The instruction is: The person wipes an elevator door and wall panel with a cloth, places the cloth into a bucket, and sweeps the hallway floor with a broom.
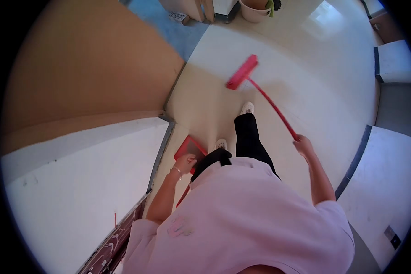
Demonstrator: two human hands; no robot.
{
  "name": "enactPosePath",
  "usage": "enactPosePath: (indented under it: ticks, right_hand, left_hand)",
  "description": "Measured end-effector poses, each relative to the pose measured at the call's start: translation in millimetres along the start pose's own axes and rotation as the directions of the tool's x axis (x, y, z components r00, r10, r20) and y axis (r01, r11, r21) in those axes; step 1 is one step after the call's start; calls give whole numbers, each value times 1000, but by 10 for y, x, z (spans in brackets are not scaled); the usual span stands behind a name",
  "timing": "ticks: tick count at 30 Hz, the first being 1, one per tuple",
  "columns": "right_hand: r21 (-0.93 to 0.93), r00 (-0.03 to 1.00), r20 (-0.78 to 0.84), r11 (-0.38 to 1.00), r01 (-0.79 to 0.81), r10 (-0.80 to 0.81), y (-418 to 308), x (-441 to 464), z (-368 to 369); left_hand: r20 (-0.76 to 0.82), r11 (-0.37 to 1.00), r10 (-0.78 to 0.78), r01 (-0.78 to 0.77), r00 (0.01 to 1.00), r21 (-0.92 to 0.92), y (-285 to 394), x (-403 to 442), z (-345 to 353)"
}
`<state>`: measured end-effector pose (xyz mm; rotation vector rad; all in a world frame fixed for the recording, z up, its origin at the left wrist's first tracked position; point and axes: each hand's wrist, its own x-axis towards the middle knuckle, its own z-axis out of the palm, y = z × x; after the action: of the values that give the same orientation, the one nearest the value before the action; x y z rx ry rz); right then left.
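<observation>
In my right hand (pixel 303 146) is the end of the red handle of a broom (pixel 243 72), with the fingers wrapped round it. The broom's red head is slightly blurred and lies out ahead of my feet over the pale floor. My left hand (pixel 186 163), a bracelet at its wrist, is closed on a red dustpan (pixel 187 147) low at my left side. Part of the dustpan is hidden behind that hand and my leg, and a stretch of its red handle shows below the wrist.
Walls with dark skirting run along the left and right sides. A light pot (pixel 255 11) with a plant stands at the far end, near a perforated brick (pixel 179 18) on bluish floor. My two shoes (pixel 247 108) are on the pale floor (pixel 315 91).
</observation>
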<state>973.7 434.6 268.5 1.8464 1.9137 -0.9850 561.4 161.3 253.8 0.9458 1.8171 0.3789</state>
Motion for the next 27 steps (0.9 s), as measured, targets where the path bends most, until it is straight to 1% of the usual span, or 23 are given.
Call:
enactPosePath:
  ticks: [1,2,4,5,6,7,8,9,10,11,13,14,15,16,17,18,19,20,21,23,24,26,27]
  right_hand:
    - [-7,994,-7,994,107,-107,-132,360,93]
    - [85,994,98,995,44,-52,-491,616,38]
    - [182,947,244,969,170,-212,-967,1308,204]
    - [209,940,271,966,155,-209,-1334,1464,160]
    - [58,917,252,951,304,-309,-1495,1875,378]
    - [22,917,238,945,325,-321,-1785,2009,347]
    - [-15,916,226,939,344,-332,-2002,2106,303]
    - [8,914,239,942,336,-328,-2047,2299,316]
    - [-64,907,259,931,359,-332,-2102,2419,316]
    - [-142,899,286,913,382,-332,-2110,2449,357]
    - [-89,909,291,938,335,-297,-1646,2419,137]
    - [-166,911,272,918,361,-309,-1232,2395,78]
    - [-163,936,343,976,143,-80,-756,2353,23]
    - [-213,945,324,970,114,-40,-273,2150,-115]
    - [-163,963,258,986,-41,82,86,1800,-382]
    - [-139,950,254,979,-148,179,493,1508,-583]
    - [-146,959,169,968,-206,229,807,1206,-796]
    - [-195,944,112,939,-284,309,995,898,-1033]
    - [-216,942,26,922,-322,335,1016,597,-1278]
    - [-262,938,0,906,-334,346,1241,324,-1495]
    - [-260,938,-4,905,-335,346,1246,206,-1551]
    - [-212,946,-24,924,-319,322,1183,86,-1650]
    - [-185,951,-57,933,-308,303,1093,90,-1656]
  left_hand:
    - [-40,998,-54,55,998,29,99,-15,-56]
    - [-84,992,-105,110,991,59,208,-8,-102]
    - [-152,980,-199,198,968,-22,280,-64,-130]
    - [-150,978,-207,211,967,7,376,-98,-187]
    - [-91,976,-215,216,972,0,524,-108,-221]
    - [-32,975,-223,223,974,-11,656,-94,-250]
    - [-26,971,-238,238,971,9,774,-57,-273]
    - [-36,964,-266,266,963,21,889,-15,-285]
    - [-45,955,-293,294,955,32,976,0,-307]
    - [-28,951,-308,307,951,-43,1011,51,-332]
    - [-27,956,-289,287,957,-68,907,176,-342]
    - [-37,963,-255,250,966,-98,842,273,-325]
    - [-31,971,-222,218,975,-94,806,378,-335]
    - [-27,979,-184,181,982,-93,751,497,-345]
    - [-41,987,-153,150,987,-66,628,621,-327]
    - [-33,986,-149,146,988,-79,627,721,-381]
    - [-6,984,-170,170,985,-46,642,867,-420]
    - [19,982,-190,190,982,-10,663,983,-451]
    - [25,983,-182,182,983,-18,743,1081,-494]
    - [21,968,-245,245,969,-46,933,1228,-620]
    - [20,969,-240,241,971,-47,872,1300,-640]
    - [32,965,-171,174,985,-197,743,1495,-685]
    - [70,966,-178,188,982,-177,705,1569,-726]
